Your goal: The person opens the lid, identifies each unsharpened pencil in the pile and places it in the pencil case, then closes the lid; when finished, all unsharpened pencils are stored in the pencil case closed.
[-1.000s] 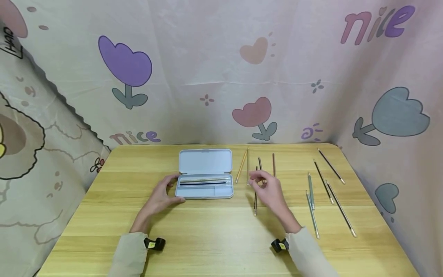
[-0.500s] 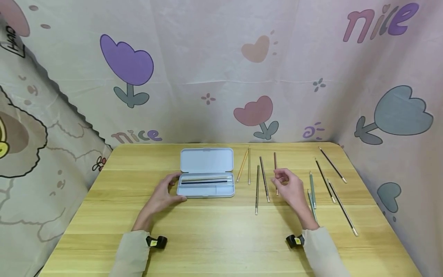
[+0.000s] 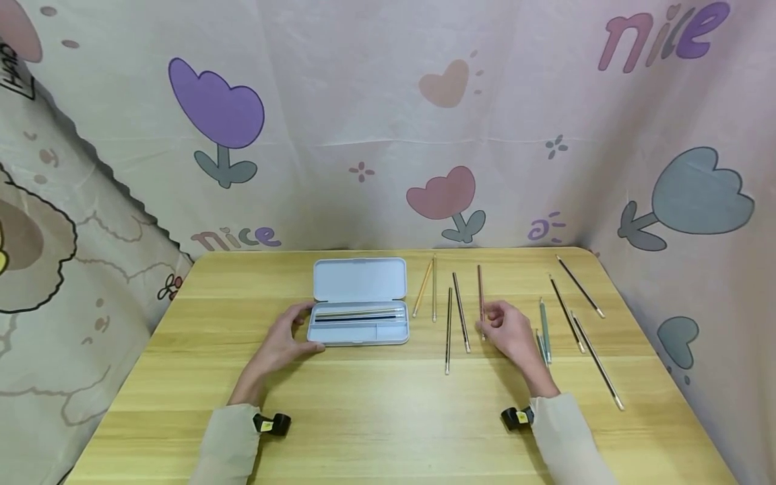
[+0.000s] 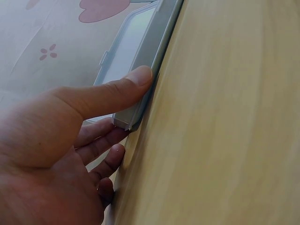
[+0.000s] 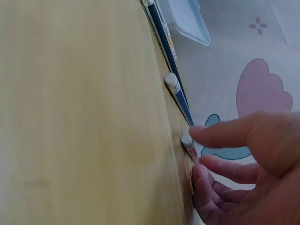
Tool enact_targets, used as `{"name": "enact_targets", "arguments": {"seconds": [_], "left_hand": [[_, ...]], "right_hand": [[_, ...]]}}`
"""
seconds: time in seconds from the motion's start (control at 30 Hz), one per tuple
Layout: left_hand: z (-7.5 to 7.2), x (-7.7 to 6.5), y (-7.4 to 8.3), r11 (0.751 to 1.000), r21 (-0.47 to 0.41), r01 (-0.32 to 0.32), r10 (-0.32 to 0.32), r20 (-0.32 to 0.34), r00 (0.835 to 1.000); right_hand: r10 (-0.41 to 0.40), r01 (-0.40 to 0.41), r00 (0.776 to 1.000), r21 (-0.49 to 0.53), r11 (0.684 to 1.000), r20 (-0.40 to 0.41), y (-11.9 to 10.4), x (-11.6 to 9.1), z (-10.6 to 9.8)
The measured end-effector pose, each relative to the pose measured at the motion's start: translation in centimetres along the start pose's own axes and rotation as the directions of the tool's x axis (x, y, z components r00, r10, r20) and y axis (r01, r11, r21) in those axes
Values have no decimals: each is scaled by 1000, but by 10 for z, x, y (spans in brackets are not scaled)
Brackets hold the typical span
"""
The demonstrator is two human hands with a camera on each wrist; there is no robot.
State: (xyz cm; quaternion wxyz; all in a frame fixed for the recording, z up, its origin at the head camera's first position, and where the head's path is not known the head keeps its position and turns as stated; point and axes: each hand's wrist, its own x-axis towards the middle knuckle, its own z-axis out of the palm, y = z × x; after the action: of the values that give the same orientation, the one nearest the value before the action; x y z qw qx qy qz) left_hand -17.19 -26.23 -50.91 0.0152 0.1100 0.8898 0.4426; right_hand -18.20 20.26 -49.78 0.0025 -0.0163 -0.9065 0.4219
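Note:
In the head view, a pale blue pencil case (image 3: 342,335) lies open on the wooden table, several pencils (image 3: 358,316) in its rear compartment. My left hand (image 3: 282,341) grips the case's left end, thumb at the front edge and fingers round the back; the left wrist view shows the thumb (image 4: 133,79) against its side. My right hand (image 3: 511,337) has its thumb and fingers around the lower part of a reddish-brown pencil (image 3: 480,289) lying on the table. In the right wrist view that pencil's white end (image 5: 187,140) shows beside the thumb; the fingers hide much of it.
Left of my right hand lie two dark pencils (image 3: 448,330), with a yellow pencil (image 3: 422,289) and a tan one (image 3: 434,289) nearer the case. Green pencils (image 3: 544,330) and several dark pencils (image 3: 597,360) lie to the right. A patterned curtain (image 3: 339,121) hangs behind the table.
My right hand has moved right, from beside the tan and dark pencils to the reddish-brown pencil, and settled lower on it. My left hand has stayed at the case.

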Motion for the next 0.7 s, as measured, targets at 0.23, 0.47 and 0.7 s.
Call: {"name": "enact_targets", "arguments": {"seconds": [0.23,0.47,0.7], "left_hand": [[0,0,0,1000,4,4,-4,-2,1000],[0,0,0,1000,6,5,-5,1,1000],[0,0,-1,1000,10,5,-5,-2,1000]], "right_hand": [[-13,11,1000,-96,995,-23,-1,0,2],[-33,24,998,-147,989,-61,-1,-1,1],[-39,29,997,-157,987,-63,-1,-1,0]]}}
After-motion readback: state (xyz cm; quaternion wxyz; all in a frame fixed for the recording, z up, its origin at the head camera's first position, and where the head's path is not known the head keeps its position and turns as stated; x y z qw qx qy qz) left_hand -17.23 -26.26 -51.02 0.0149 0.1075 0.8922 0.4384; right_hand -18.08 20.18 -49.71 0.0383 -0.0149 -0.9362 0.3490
